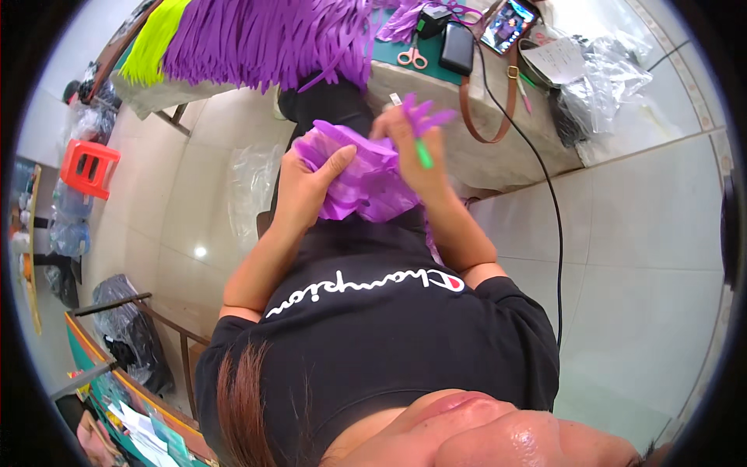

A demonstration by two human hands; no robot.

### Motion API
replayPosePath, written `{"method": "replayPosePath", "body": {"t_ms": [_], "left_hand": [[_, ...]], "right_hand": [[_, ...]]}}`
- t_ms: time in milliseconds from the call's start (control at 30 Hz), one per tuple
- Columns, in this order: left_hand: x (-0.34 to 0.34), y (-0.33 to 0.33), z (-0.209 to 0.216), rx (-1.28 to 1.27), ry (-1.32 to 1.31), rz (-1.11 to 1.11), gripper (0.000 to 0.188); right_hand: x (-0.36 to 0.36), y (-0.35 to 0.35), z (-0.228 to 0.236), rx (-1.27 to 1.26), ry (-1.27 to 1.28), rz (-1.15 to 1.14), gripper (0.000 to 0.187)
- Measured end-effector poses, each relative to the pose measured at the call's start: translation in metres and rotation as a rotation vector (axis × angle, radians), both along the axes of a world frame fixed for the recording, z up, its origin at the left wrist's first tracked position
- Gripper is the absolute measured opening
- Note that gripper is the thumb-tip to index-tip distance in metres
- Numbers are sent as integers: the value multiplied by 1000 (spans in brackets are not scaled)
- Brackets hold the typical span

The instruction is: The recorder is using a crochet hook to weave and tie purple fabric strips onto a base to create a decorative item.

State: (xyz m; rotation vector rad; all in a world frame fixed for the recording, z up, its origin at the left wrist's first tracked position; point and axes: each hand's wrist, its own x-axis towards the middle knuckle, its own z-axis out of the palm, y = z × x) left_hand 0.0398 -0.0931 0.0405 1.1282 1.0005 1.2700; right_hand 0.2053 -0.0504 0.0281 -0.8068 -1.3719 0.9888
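Observation:
Over my lap, my left hand (305, 187) is closed on a bunched sheet of thin, shiny purple material (362, 183), its thumb lying on top. My right hand (416, 156) is closed at the sheet's right side, slightly blurred. A slim tool with a bright green end (423, 153) sticks out of that hand; its kind is hard to make out. Purple strips (428, 117) show by the right fingers, and a small white tip appears above them. Part of the sheet hangs down toward my waist.
On the table ahead hang purple fringe strips (264, 43) and yellow-green ones (152, 43). Pink-handled scissors (412, 56), a black power bank (457, 48), a phone (508, 25) and a brown strap (486, 136) lie right. A black cable (551, 194) runs down. A red stool (89, 169) stands left.

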Motion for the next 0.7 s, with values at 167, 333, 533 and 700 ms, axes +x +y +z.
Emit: {"method": "replayPosePath", "body": {"t_ms": [167,333,533,700], "left_hand": [[8,-12,0,137,158,-3,27],[4,-4,-1,364,479,53,60],[-38,29,-40,-20,45,-3,65],[-94,58,-70,-293,-432,-74,64]], "right_hand": [[-23,-19,9,5,-376,-94,25],[-13,-25,23,93,-240,-153,29],[48,-32,59,-267,452,-160,36],[140,-29,85,86,842,158,35]]}}
